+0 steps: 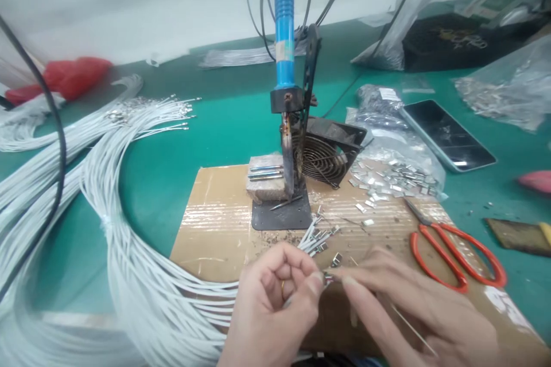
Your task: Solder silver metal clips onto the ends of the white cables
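Observation:
My left hand (279, 298) is closed in a pinch on a small connector (328, 278) at the lower middle. My right hand (400, 304) meets it from the right, thumb and forefinger pressed together at the same connector, with a thin strand (411, 324) running beneath its fingers. Just beyond my hands, white cable ends with metal connectors (318, 238) lie on the cardboard (215, 206). A blue soldering iron (284, 28) stands upright in its holder, tip down beside a small block (264, 186). The large bundle of white cables (129, 246) curves in from the left.
Red-handled scissors (456, 252) lie on the cardboard's right side. Behind them are loose metal connectors (396, 178), a phone (450, 135) and a black fan (329, 152). Plastic bags (512, 83) sit at the back right. A dark cable (58, 126) hangs at the left.

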A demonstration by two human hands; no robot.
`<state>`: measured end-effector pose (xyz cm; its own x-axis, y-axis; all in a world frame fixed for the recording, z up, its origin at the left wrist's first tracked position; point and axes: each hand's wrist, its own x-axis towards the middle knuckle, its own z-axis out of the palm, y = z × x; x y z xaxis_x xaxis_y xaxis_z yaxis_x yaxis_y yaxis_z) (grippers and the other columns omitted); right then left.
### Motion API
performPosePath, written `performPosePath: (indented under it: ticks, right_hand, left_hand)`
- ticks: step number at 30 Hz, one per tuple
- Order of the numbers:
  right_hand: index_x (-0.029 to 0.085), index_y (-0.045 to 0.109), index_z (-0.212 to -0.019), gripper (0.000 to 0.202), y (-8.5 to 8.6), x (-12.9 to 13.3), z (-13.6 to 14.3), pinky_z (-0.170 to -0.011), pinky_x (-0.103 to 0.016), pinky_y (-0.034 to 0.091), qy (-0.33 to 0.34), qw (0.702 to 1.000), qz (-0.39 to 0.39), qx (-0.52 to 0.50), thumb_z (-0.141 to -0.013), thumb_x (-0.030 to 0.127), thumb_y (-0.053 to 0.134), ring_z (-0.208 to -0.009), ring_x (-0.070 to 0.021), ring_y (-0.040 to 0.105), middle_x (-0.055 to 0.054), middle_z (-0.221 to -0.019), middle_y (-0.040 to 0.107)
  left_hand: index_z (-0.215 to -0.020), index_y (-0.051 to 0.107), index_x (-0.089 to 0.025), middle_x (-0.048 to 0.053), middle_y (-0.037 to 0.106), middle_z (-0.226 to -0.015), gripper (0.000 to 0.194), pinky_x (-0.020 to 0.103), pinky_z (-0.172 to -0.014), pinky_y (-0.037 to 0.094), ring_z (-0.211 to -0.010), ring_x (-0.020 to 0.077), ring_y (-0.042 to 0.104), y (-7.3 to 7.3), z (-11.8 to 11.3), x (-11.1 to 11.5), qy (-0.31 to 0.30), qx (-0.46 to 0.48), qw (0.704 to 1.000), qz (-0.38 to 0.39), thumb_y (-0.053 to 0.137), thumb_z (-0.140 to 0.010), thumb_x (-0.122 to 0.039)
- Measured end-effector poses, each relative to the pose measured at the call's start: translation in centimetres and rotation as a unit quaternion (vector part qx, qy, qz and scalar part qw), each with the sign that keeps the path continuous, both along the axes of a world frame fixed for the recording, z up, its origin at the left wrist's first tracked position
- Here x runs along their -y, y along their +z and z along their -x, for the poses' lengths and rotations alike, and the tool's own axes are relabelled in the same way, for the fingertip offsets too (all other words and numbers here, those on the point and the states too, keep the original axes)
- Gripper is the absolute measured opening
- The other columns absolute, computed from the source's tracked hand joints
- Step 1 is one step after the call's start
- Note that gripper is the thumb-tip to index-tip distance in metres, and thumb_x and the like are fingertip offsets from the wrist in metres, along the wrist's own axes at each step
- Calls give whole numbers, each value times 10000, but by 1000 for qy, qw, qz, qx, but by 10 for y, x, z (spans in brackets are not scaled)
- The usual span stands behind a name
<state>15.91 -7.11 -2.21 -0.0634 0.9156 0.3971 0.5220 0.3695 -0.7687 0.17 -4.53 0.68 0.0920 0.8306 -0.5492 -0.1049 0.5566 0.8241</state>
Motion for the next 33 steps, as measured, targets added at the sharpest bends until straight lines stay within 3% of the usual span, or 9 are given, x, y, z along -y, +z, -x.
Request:
performPosePath:
  ticks: [5, 9, 14, 19, 21, 24, 26, 30, 33]
  right_hand:
    - [231, 592, -726, 396, 0, -10, -12, -527, -199, 435, 43, 987, 135, -74, -1093, 324, 477, -581, -90, 596, 48, -663, 579]
    - [222, 550, -729, 340, -3, -9, -3, -533, -188, 435, 65, 991, 106, -55, -1068, 242, 525, -628, -92, 588, 41, -708, 578]
    - [217, 559, -806, 220, -16, 0, 16, -616, -241, 437, -36, 998, -54, -21, -937, 42, 578, -659, -122, 527, 28, -708, 518]
    - [239, 516, -767, 291, -28, -6, -9, -501, -263, 365, -199, 980, 21, -14, -1052, 189, 544, -558, -124, 495, 43, -654, 483]
    - [238, 630, -786, 251, -33, -15, -30, -561, -294, 381, -246, 967, 58, 23, -1027, 304, 610, -612, -158, 519, 20, -676, 569]
    - [258, 761, -789, 213, -40, -30, -54, -711, -376, 380, -263, 956, 90, 96, -871, 451, 726, -753, -252, 518, -35, -689, 647]
    - [266, 770, -748, 241, -43, -37, -59, -712, -395, 370, -263, 951, 110, 117, -799, 498, 728, -779, -286, 510, -59, -666, 658]
    - [275, 736, -661, 239, -43, -41, -52, -609, -367, 386, -266, 947, 151, 99, -763, 488, 705, -646, -265, 576, -39, -584, 653]
    - [269, 764, -722, 218, -42, -34, -42, -528, -338, 416, -280, 943, 165, 64, -772, 477, 723, -528, -217, 611, -9, -578, 681]
  left_hand:
    - [-641, 602, -165, -87, 441, -528, 196, 162, -465, 203, -488, 40, 302, 5, -3, 0, -18, -14, 1000, -15, 786, -660, -230]
    - [-632, 586, -167, -92, 439, -523, 199, 161, -483, 227, -488, 39, 318, 6, -5, -1, -15, -7, 1000, -3, 775, -637, -226]
    - [-657, 592, -181, -96, 448, -515, 243, 178, -400, 146, -428, 26, 239, 1, -6, 0, -10, 8, 1000, 24, 811, -668, -285]
    - [-677, 630, -169, -101, 399, -532, 236, 167, -405, 109, -467, 42, 208, -1, -1, -2, 30, -25, 999, 0, 818, -703, -309]
    - [-689, 635, -167, -110, 359, -536, 243, 162, -415, 92, -491, 50, 178, -1, 2, -4, 45, -31, 998, -5, 813, -722, -329]
    - [-700, 630, -163, -112, 352, -553, 263, 163, -416, 52, -507, 51, 151, -2, 4, -5, 49, -22, 999, 2, 817, -722, -347]
    - [-708, 633, -161, -105, 368, -560, 258, 165, -416, 34, -509, 50, 158, -2, 3, -6, 53, -22, 998, 2, 817, -720, -342]
    - [-692, 630, -158, -101, 380, -533, 248, 158, -414, 59, -488, 41, 179, -2, 2, -7, 54, -24, 998, -3, 810, -726, -326]
    - [-687, 635, -155, -97, 396, -529, 255, 150, -406, 82, -478, 36, 195, -1, 2, -8, 57, -21, 998, -1, 826, -713, -323]
